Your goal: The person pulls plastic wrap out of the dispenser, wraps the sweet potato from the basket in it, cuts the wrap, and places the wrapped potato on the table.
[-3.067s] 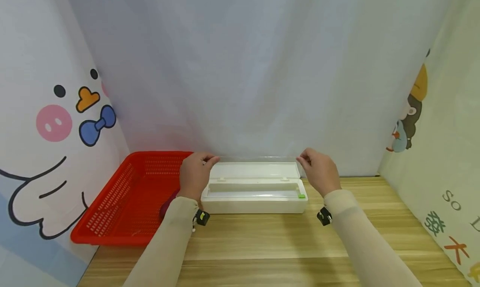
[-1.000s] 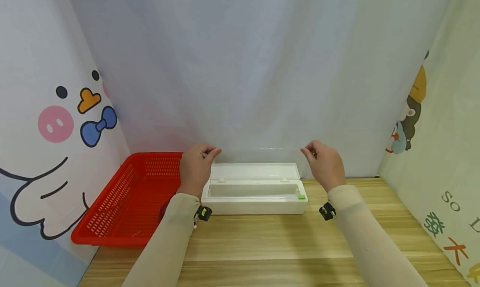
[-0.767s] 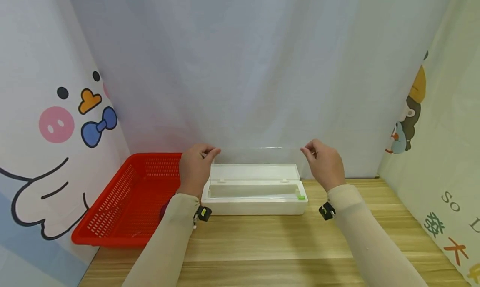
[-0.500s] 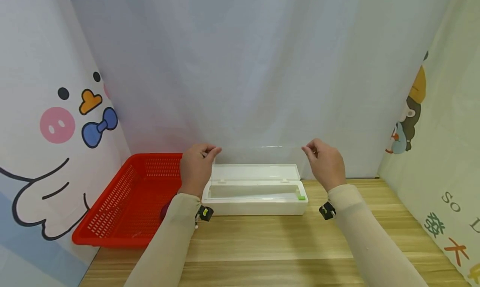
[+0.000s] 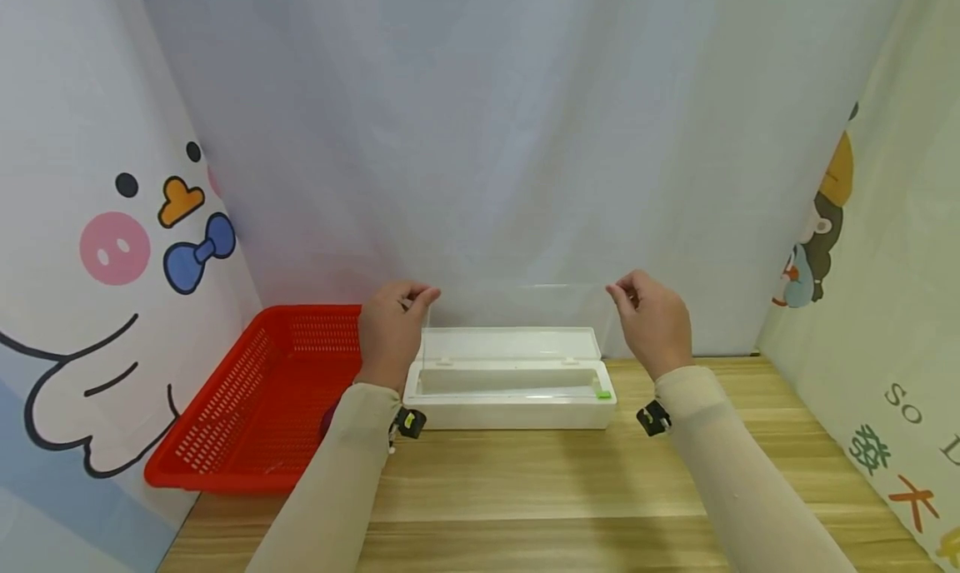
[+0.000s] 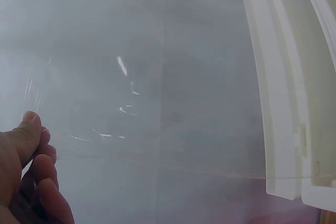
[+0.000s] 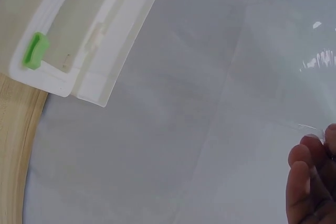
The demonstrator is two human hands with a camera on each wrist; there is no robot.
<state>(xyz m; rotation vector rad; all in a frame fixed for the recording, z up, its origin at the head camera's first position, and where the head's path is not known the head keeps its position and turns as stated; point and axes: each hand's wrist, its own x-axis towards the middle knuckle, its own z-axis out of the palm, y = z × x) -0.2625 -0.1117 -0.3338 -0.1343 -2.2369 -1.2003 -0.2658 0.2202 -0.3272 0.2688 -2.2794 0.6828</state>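
A white cling film dispenser box (image 5: pixel 510 413) stands on the table with its lid (image 5: pixel 510 341) tipped back. At the right end of its front edge sits a green slide cutter (image 5: pixel 603 395). Clear cling film (image 6: pixel 123 77) stretches up from the box, between both hands. My left hand (image 5: pixel 392 331) pinches its left top corner between thumb and fingers. On the other side my right hand (image 5: pixel 652 323) pinches the right top corner. The film's upper edge shows as a faint bright line above the lid. In the right wrist view, the cutter and box end are apart from the fingers.
A red plastic basket (image 5: pixel 161 473) stands at the left, partly behind the left arm. Inside it a dark purple thing (image 5: pixel 327 420) is mostly hidden by the sleeve. A white curtain (image 5: pixel 510 140) hangs close behind the box; the wooden table (image 5: pixel 510 481) lies in front.
Both hands have risen above the box, drawing the cling film higher; its top edge has climbed from just above the lid. The box stays in place.
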